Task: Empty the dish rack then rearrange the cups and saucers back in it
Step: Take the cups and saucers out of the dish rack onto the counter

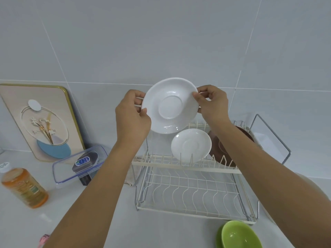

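A white saucer (170, 105) is held up in the air above the cream two-tier wire dish rack (186, 168), its underside facing me. My left hand (131, 116) grips its left rim and my right hand (212, 102) pinches its right rim. A second white saucer (191, 144) stands upright in the upper tier's slots. Behind my right forearm a brown dish (223, 149) leans in the same tier, partly hidden. The lower tier holds nothing. A green cup on a green saucer (239, 236) sits on the counter in front of the rack.
An orange bottle (25, 187) stands at the left. A clear lidded box (80, 164) with a dark object inside sits beside a framed flower picture (41, 122) leaning on the tiled wall. A folded cloth (131, 178) lies by the rack's left side.
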